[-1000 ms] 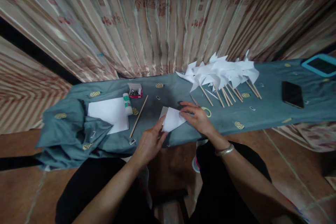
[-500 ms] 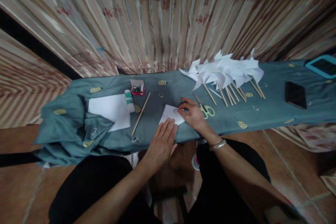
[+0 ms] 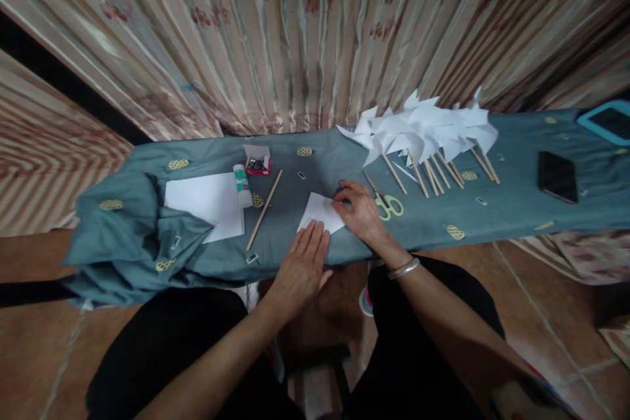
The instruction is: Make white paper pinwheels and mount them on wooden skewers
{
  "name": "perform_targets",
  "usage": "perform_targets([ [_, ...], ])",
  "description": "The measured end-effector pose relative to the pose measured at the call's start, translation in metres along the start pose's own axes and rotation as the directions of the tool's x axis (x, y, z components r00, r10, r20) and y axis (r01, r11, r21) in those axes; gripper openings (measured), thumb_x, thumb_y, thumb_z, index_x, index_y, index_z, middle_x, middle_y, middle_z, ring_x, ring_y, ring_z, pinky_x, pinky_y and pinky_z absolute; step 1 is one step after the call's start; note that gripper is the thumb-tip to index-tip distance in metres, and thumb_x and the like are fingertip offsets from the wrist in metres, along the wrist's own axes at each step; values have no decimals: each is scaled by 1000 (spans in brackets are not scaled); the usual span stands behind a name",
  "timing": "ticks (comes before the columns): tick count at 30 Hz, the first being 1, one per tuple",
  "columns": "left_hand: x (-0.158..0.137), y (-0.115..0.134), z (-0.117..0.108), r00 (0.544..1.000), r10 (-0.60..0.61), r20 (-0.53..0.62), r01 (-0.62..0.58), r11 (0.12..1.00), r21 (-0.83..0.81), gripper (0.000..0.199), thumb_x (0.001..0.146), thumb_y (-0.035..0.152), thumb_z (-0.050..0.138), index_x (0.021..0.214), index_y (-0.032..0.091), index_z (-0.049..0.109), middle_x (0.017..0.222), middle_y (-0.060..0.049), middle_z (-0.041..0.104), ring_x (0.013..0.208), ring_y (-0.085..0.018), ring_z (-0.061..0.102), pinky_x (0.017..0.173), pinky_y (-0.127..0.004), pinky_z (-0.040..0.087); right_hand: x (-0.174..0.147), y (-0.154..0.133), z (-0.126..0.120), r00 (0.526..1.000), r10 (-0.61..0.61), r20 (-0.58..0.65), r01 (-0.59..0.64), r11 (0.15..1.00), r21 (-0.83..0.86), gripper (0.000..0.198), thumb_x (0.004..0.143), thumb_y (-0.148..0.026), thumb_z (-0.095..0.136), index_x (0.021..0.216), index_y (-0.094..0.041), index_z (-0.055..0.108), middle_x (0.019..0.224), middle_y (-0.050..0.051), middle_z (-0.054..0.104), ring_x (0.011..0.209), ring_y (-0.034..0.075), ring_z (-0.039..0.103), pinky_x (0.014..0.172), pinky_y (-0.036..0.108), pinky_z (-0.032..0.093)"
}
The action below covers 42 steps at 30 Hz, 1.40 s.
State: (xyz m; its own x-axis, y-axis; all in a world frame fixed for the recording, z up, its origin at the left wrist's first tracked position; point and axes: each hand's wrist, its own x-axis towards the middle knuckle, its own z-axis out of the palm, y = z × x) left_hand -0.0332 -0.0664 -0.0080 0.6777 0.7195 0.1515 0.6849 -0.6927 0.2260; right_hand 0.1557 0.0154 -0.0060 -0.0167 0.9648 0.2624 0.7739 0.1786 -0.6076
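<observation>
A small folded piece of white paper (image 3: 319,205) lies at the near middle of the cloth-covered table. My left hand (image 3: 301,262) rests flat on its lower edge, fingers stretched out. At the paper's right edge, my right hand (image 3: 361,210) has its thumb and a bent finger closed on the paper. Close beside that hand lie scissors (image 3: 390,207) with light green handles. A wooden stick (image 3: 264,210) is to the left of the paper, apart from both hands.
A stack of white sheets (image 3: 201,203), a glue stick (image 3: 241,185) and a small open box of metal pins (image 3: 258,161) are on the left. Several paper pinwheels (image 3: 423,128) on sticks lie at the back right. Farther right are a black phone (image 3: 557,176) and a blue-framed device (image 3: 613,123).
Both hands stay at the folded paper with hardly any movement. The view has shifted slightly.
</observation>
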Motion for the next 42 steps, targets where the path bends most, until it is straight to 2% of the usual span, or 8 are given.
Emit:
perform_targets([
  [10,2,3,-4,998,-17,61,13,997,73,64,87,26,57,141,-1,35,151,-28,36,144,-37,29,115,-53,31,0,-1,0,1000,-15,21,16,1000,-26,9,82,-19,60,82,-19,70,123,12,65,119,29,55,107,45,40],
  [14,3,13,-6,995,-19,98,7,993,117,64,87,26,57,141,-3,37,151,-29,36,143,-39,28,116,-54,29,1,-2,-1,999,-16,30,17,1000,-24,10,82,-18,60,82,-18,70,123,14,64,120,29,55,108,44,39],
  [21,1,30,-5,993,-53,107,37,988,148,60,90,23,48,143,-1,33,155,-27,30,147,-33,21,117,-53,27,0,-1,1,1000,-27,16,27,999,-26,12,83,-18,58,83,-18,70,123,14,64,120,29,54,107,44,39],
  [30,-2,26,-1,991,-54,126,31,983,180,59,91,17,40,146,-1,30,155,-25,29,147,-31,22,117,-51,27,-1,3,3,998,-60,9,61,997,-41,15,85,-19,55,85,-19,70,123,13,64,120,29,54,106,46,39],
  [33,-2,26,-1,991,-45,126,18,977,211,57,91,15,38,146,-1,31,155,-24,31,146,-31,23,117,-51,28,-7,-6,0,997,-70,31,73,993,-97,20,87,-22,54,97,-15,70,133,17,58,127,31,49,109,47,35],
  [37,-1,26,1,992,-46,115,17,969,246,56,91,14,38,144,-2,34,153,-25,34,145,-33,27,116,-50,29,-29,-16,-3,992,-125,29,128,978,-166,51,88,-39,57,131,-13,52,150,21,40,142,35,31,112,54,24],
  [42,0,24,5,997,-36,61,20,968,249,57,87,9,37,143,0,38,152,-24,38,144,-31,31,116,-49,29,-44,2,-10,999,-51,-14,47,977,-206,58,94,-41,47,142,-11,39,154,25,31,146,36,21,113,58,18],
])
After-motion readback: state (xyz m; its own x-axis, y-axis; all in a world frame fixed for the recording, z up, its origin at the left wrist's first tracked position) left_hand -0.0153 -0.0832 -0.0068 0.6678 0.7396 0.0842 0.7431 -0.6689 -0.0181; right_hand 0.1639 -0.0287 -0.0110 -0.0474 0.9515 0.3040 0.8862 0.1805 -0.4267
